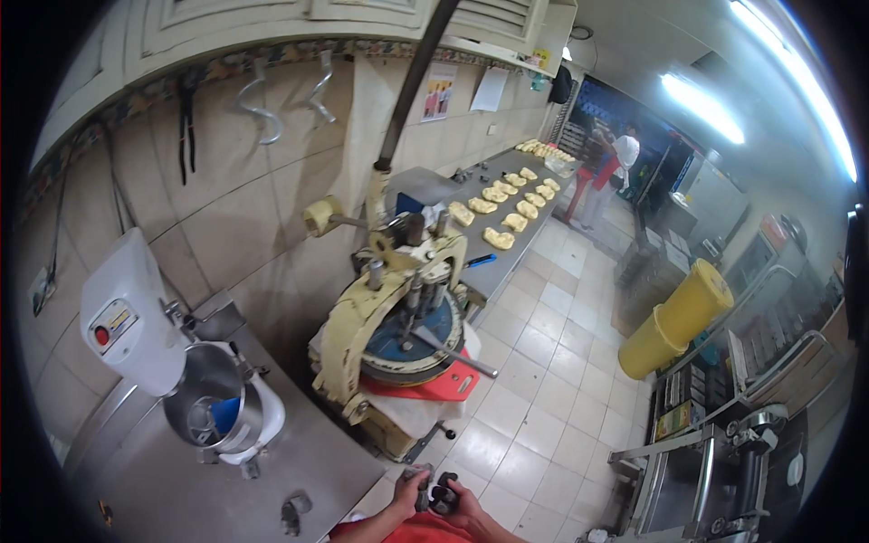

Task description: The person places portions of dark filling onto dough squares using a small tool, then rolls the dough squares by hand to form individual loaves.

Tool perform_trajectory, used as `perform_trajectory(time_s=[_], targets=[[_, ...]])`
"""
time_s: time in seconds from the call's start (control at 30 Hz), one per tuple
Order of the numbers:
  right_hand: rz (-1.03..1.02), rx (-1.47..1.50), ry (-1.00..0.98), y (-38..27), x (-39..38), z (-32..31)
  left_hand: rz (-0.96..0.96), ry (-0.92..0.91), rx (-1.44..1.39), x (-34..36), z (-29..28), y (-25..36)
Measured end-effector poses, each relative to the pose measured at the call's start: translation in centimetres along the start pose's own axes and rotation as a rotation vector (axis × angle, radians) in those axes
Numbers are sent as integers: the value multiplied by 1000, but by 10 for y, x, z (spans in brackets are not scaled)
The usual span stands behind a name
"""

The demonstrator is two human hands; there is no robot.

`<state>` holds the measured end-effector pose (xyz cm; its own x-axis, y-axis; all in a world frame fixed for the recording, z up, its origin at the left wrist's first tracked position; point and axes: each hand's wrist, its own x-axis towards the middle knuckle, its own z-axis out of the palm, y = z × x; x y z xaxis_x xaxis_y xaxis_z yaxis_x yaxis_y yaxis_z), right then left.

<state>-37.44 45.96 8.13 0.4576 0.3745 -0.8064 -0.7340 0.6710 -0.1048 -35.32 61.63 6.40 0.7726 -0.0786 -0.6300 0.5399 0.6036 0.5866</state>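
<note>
At the bottom centre, my left hand (405, 496) is closed on a small greyish piece (418, 480), and beside it my right hand (462, 505) grips a dark piece (444, 490). Their exact shapes are hard to tell. Both hands are held close together over my red apron (425, 529). To their left, a loose grey piece (294, 514) lies on the steel worktop (181, 493), where a white mixer (131, 308) stands with a steel bowl (186, 380) and a blue tool inside. Just beyond my hands stands a cream lever press (362, 326) with a round blue plate.
A long steel bench (480, 258) with rows of dough pieces (498, 237) runs away along the tiled wall. A person (615, 172) stands at the far end. Yellow bins (670, 321) and steel machinery (706, 480) line the right of the tiled floor (534, 380).
</note>
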Motion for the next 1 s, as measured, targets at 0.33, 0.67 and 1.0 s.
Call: perform_trajectory(time_s=[0.33,0.67,1.0], targets=[[-785,72,-478,-396,-90,369,954,333,887,92,406,417],[-206,-317,-1068,-191,5,228,950,-137,869,-94,102,251],[-380,-2110,-738,85,91,146,250,1295,1188,-174,-169,10]])
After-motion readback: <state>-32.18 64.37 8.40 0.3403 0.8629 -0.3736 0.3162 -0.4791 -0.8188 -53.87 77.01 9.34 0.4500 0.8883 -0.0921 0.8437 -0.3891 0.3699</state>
